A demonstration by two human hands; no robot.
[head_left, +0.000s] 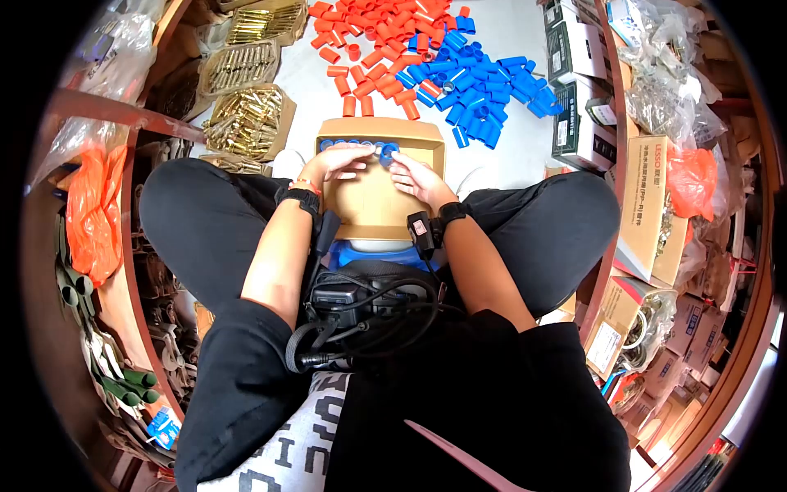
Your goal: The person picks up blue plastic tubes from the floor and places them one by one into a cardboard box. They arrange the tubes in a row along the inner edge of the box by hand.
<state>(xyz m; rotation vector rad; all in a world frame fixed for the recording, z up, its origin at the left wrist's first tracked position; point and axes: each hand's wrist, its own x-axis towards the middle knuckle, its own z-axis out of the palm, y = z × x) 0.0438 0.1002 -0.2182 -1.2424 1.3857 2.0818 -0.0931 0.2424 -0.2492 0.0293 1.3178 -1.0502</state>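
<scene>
An open cardboard box (361, 220) lies between the person's crossed legs. Along its far wall stands a row of blue fittings (344, 143). My left hand (342, 161) hovers over the left part of the box beside this row, fingers stretched out and holding nothing. At the right end of the row, my right hand (416, 177) pinches a blue fitting (387, 153) between thumb and fingers. Beyond the box, loose red fittings (377, 57) and loose blue fittings (484, 90) are heaped on the pale floor.
Trays of brass-coloured bolts (248, 121) stand at the left. Dark and white boxes (580, 123) line the right side. Shelves with a carton (646, 193), plastic bags and an orange bag (94, 217) flank both sides. Black cables (385, 299) lie over the person's lap.
</scene>
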